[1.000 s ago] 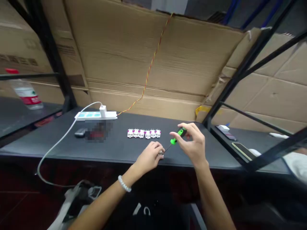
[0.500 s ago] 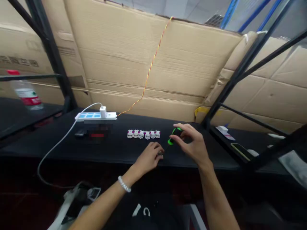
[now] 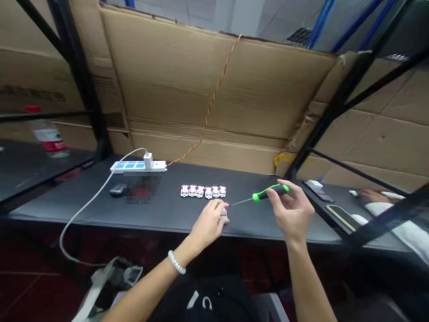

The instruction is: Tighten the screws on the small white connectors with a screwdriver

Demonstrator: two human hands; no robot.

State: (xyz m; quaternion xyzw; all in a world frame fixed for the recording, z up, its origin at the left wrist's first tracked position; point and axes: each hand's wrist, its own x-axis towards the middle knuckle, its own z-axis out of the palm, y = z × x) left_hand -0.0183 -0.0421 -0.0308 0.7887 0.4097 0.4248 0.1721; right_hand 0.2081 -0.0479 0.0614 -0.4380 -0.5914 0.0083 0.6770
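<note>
My left hand [image 3: 208, 223], with a pale beaded bracelet at the wrist, pinches a small white part [image 3: 223, 214] near the table's front edge; the fingers cover much of it. In my right hand [image 3: 295, 211] is a screwdriver [image 3: 271, 192] with a black and green handle, gripped by the fingertips. Its thin shaft points left, and the tip reaches the left fingertips beside the white part. Whether the tip touches the part is too small to tell. Just beyond my left hand, several small white and purple parts [image 3: 203, 192] lie in a row on the dark table [image 3: 161, 208].
A white power strip [image 3: 134, 167] with a plugged-in charger and cable lies at the back left, near a dark mouse-like object [image 3: 117, 190]. Cardboard [image 3: 201, 89] walls the back. Black frame bars flank both sides. At right are a phone [image 3: 341, 218] and another person's hand [image 3: 372, 196].
My right hand has moved right and turned the screwdriver from steeply tilted to nearly level. The left hand still pinches the small white part. The camera view has shifted slightly.
</note>
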